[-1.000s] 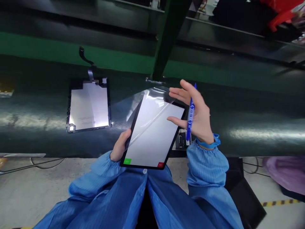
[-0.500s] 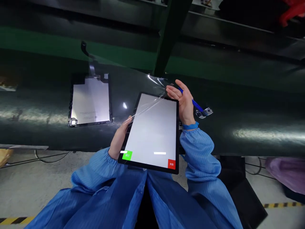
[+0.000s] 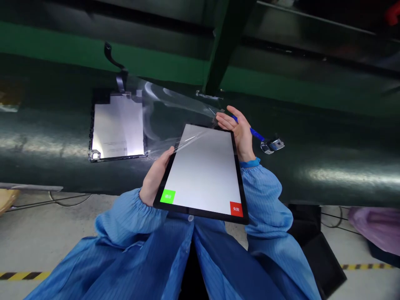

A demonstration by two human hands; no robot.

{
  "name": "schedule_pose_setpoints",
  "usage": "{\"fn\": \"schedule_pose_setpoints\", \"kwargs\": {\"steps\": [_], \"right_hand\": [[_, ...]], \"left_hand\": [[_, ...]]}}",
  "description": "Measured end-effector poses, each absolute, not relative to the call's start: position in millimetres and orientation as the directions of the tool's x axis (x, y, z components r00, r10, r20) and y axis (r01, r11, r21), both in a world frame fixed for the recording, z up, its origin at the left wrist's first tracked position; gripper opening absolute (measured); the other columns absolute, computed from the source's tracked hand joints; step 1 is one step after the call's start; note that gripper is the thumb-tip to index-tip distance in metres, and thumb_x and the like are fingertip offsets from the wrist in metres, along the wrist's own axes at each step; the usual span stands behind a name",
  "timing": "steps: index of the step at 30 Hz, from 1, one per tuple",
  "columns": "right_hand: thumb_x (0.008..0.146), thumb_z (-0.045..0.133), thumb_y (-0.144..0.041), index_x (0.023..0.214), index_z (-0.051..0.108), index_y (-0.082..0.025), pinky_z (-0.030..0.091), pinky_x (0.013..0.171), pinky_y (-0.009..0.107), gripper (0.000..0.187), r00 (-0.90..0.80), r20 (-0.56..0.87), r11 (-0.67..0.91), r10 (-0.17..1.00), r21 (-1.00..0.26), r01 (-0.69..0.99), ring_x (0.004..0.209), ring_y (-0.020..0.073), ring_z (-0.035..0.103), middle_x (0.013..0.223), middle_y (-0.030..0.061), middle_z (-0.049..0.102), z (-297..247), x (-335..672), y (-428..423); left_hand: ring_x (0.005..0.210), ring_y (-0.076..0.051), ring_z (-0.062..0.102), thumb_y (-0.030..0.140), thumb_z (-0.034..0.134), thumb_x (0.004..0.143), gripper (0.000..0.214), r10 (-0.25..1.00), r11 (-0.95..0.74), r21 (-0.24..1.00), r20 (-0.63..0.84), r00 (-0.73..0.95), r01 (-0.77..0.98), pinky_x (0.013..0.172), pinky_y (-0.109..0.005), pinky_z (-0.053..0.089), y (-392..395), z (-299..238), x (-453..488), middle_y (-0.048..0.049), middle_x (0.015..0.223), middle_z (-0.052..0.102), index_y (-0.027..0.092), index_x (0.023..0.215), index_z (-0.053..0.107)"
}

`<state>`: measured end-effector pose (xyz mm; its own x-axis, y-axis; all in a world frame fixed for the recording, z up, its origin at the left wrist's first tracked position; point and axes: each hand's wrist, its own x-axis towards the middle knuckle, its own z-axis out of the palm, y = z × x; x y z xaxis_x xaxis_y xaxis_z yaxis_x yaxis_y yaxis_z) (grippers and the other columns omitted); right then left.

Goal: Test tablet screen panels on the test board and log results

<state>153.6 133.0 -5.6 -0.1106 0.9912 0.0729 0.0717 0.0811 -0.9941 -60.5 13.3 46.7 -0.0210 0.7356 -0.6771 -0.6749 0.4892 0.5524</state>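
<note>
A tablet (image 3: 204, 173) with a lit white screen, a green square at its lower left and a red one at its lower right, is tilted in front of me. My left hand (image 3: 155, 175) grips its left edge. My right hand (image 3: 238, 131) is at the tablet's top right corner, pinching a clear plastic film (image 3: 170, 121) that lifts off the screen and trails up to the left. A blue pen (image 3: 252, 132) lies across the same hand, its tip pointing right.
A second display panel (image 3: 118, 130) with a flex cable at its top lies flat on the dark green conveyor belt (image 3: 328, 175). A small metal part (image 3: 272, 145) sits right of my right hand. A green post (image 3: 223, 46) rises behind. Cables run on the floor.
My right hand went from open above the screen to the top right corner and pinched the film. The film has peeled further up and left. The tablet turned more upright.
</note>
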Motion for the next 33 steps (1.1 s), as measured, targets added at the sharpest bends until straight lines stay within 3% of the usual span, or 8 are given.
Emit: {"fn": "schedule_pose_setpoints", "kwargs": {"steps": [6, 10, 16, 23, 25, 28, 30, 33], "right_hand": [[0.082, 0.046, -0.076, 0.127, 0.053, -0.024, 0.053, 0.101, 0.048, 0.070, -0.112, 0.062, 0.068, 0.992, -0.997, 0.046, 0.124, 0.0286, 0.062, 0.124, 0.0114, 0.068, -6, 154, 133], [0.078, 0.060, -0.065, 0.123, 0.055, -0.023, 0.049, 0.106, 0.045, 0.062, -0.122, 0.037, 0.027, 0.992, -0.996, -0.085, 0.118, 0.0270, 0.065, 0.118, 0.0098, 0.071, -7, 154, 134], [0.083, 0.060, -0.055, 0.120, 0.057, -0.022, 0.050, 0.104, 0.040, 0.050, -0.129, 0.018, -0.007, 0.991, -0.982, -0.191, 0.113, 0.0243, 0.067, 0.112, 0.0072, 0.073, -6, 151, 131], [0.089, 0.039, -0.062, 0.089, 0.049, -0.025, 0.056, 0.076, 0.035, 0.038, 0.123, 0.092, 0.109, 0.988, -0.984, -0.138, 0.067, 0.0167, 0.065, 0.070, -0.0016, 0.062, -10, 161, 137], [0.092, 0.037, -0.055, 0.089, 0.046, -0.025, 0.055, 0.074, 0.034, 0.032, 0.213, 0.169, 0.194, 0.962, -0.976, -0.102, 0.065, 0.0157, 0.063, 0.075, -0.0003, 0.064, -5, 165, 136], [0.094, 0.046, -0.044, 0.096, 0.047, -0.025, 0.054, 0.080, 0.036, 0.018, 0.328, 0.438, 0.428, 0.837, -0.897, 0.106, 0.078, 0.0171, 0.065, 0.092, 0.0035, 0.069, 15, 167, 121], [0.093, 0.054, -0.040, 0.102, 0.052, -0.027, 0.054, 0.087, 0.040, 0.016, 0.152, 0.564, 0.502, 0.812, -0.807, 0.312, 0.088, 0.0202, 0.068, 0.100, 0.0050, 0.070, 33, 162, 101], [0.087, 0.069, -0.048, 0.124, 0.057, -0.026, 0.048, 0.107, 0.049, 0.045, -0.455, 0.436, 0.627, 0.776, -0.605, 0.491, 0.120, 0.0287, 0.062, 0.129, 0.0081, 0.066, 53, 144, 69]], "left_hand": [[0.114, -0.023, 0.067, 0.020, 0.068, 0.087, 0.013, 0.726, 0.470, 0.643, -0.672, -0.149, -0.605, 0.093, -0.027, 0.058, 16, 43, -62, 0.0033, 0.095, 0.076, 0.021, 0.099, 0.074], [0.108, -0.026, 0.070, 0.028, 0.067, 0.089, 0.020, 0.683, 0.557, 0.577, -0.728, -0.066, -0.598, 0.089, -0.030, 0.060, 16, 44, -63, 0.0006, 0.089, 0.077, 0.018, 0.105, 0.074], [0.102, -0.023, 0.072, 0.028, 0.056, 0.096, 0.029, 0.685, 0.592, 0.426, -0.713, 0.148, -0.684, 0.088, -0.030, 0.060, 14, 46, -66, 0.0006, 0.090, 0.077, 0.019, 0.120, 0.069], [0.091, -0.028, 0.075, 0.031, 0.051, 0.097, 0.034, 0.679, 0.604, 0.394, -0.710, 0.188, -0.693, 0.081, -0.035, 0.063, 13, 32, -71, -0.0097, 0.089, 0.077, 0.011, 0.118, 0.068], [0.089, -0.028, 0.075, 0.035, 0.054, 0.096, 0.034, 0.694, 0.575, 0.403, -0.701, 0.164, -0.712, 0.079, -0.036, 0.063, 11, 28, -72, -0.0097, 0.089, 0.077, 0.012, 0.115, 0.070], [0.084, -0.026, 0.075, 0.039, 0.055, 0.095, 0.033, 0.717, 0.519, 0.446, -0.691, 0.087, -0.729, 0.077, -0.035, 0.063, 8, 24, -74, -0.0094, 0.090, 0.077, 0.012, 0.106, 0.072], [0.082, -0.025, 0.075, 0.039, 0.056, 0.094, 0.031, 0.737, 0.478, 0.501, -0.675, 0.020, -0.721, 0.075, -0.033, 0.063, 7, 23, -74, -0.0081, 0.090, 0.077, 0.014, 0.100, 0.073], [0.092, -0.027, 0.074, 0.040, 0.058, 0.093, 0.030, 0.775, 0.449, 0.548, -0.632, 0.001, -0.706, 0.081, -0.033, 0.062, 6, 21, -75, -0.0078, 0.096, 0.078, 0.015, 0.098, 0.074]]}}
